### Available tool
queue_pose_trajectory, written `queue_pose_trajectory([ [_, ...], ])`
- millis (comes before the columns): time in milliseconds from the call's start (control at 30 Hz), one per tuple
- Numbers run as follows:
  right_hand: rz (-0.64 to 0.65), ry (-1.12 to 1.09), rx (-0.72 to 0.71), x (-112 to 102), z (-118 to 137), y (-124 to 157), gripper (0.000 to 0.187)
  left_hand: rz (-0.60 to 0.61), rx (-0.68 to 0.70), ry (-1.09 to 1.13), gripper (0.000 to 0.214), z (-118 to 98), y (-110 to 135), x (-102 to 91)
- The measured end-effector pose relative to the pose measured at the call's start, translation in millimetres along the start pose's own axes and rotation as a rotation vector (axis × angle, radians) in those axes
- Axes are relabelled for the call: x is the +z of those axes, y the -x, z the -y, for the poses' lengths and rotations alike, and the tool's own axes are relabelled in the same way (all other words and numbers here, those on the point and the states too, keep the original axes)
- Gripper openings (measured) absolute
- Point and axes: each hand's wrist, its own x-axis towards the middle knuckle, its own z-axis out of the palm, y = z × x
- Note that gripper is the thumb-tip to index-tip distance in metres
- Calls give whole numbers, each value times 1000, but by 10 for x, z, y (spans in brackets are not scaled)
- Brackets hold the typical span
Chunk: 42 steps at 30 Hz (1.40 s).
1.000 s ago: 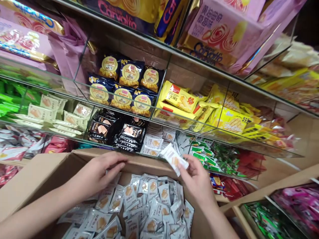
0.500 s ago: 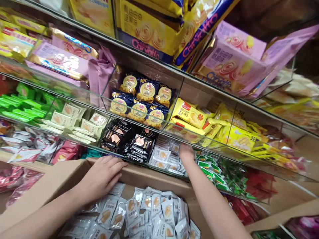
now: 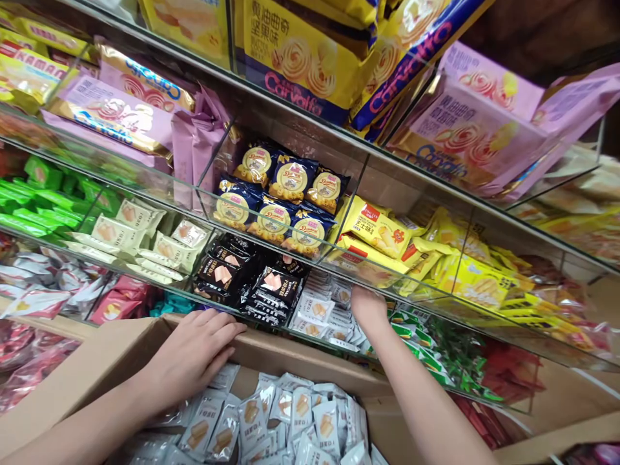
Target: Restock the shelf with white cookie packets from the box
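An open cardboard box stands below the shelves, holding many small white snack packets with a wafer picture. My left hand grips the box's far rim, its fingers over the top and its thumb on the inner side. My right hand reaches into a glass-fronted shelf compartment, at the right end of neat rows of white snack packets that look alike. The shelf above hides its fingers, so whether it holds a packet is not visible.
Black packets and cream packets fill compartments to the left; green-and-white packets lie to the right. Above are navy cookie bags and yellow packs. A glass shelf edge runs just over my right hand.
The view has shifted slightly and become sharper. My right hand remains in the white packets' compartment, with its wrist turned a little. My left hand stays on the box rim.
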Motion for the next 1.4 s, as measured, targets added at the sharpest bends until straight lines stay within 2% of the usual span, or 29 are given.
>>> queue_pose_trajectory([
  [67, -18, 44, -89, -88, 58, 466, 22, 33, 4, 0, 25, 6, -4, -12],
  [100, 31, 14, -185, -99, 95, 726, 21, 40, 2, -8, 25, 8, -7, -16],
  [167, 244, -179, -400, -21, 168, 1220, 24, 44, 2, -31, 25, 11, -14, -17],
  [233, 398, -205, -492, 197, 219, 1595, 18, 42, 5, -57, 26, 12, -21, -8],
  [333, 591, -118, -494, 632, 225, 1880, 24, 60, 8, -101, 27, 8, -30, 4],
  [433, 637, -47, -513, 891, 174, 1967, 40, 87, 14, -153, 30, -17, -37, -8],
  [533, 601, -68, -513, 884, 118, 1966, 50, 121, 22, -190, 31, -61, -39, -21],
  [700, 665, -114, -468, 810, -8, 1812, 29, 130, 29, -170, 30, -63, -45, -2],
  [767, 673, -221, -456, 780, -82, 1740, 19, 81, 38, -121, 29, -58, -37, -14],
  [833, 607, -414, -455, 686, -142, 1677, 11, 8, 104, 14, 27, -109, -4, -46],
  [933, 524, -907, -325, 439, -150, 1620, 7, -10, 159, 355, 31, -348, 102, -76],
  [1000, 568, -1233, -159, 286, -96, 1611, 16, 97, -46, 644, 39, -583, 178, -41],
  [1067, 615, -1440, -54, 199, -25, 1614, 24, 337, -216, 1042, 58, -804, 220, 32],
  [1100, 618, -1489, -36, 187, 7, 1618, 27, 432, -280, 1216, 57, -891, 225, 74],
  [1167, 601, -1531, 0, 211, 57, 1635, 29, 586, -385, 1442, 43, -1005, 216, 150],
  [1267, 549, -1608, 29, 309, 132, 1709, 29, 609, -521, 1552, 30, -1075, 213, 240],
  [1333, 592, -1716, -33, 369, 208, 1789, 36, 526, -559, 1573, 32, -1104, 246, 290],
  [1400, 663, -1772, -103, 400, 286, 1862, 40, 493, -605, 1490, 40, -1128, 291, 318],
])
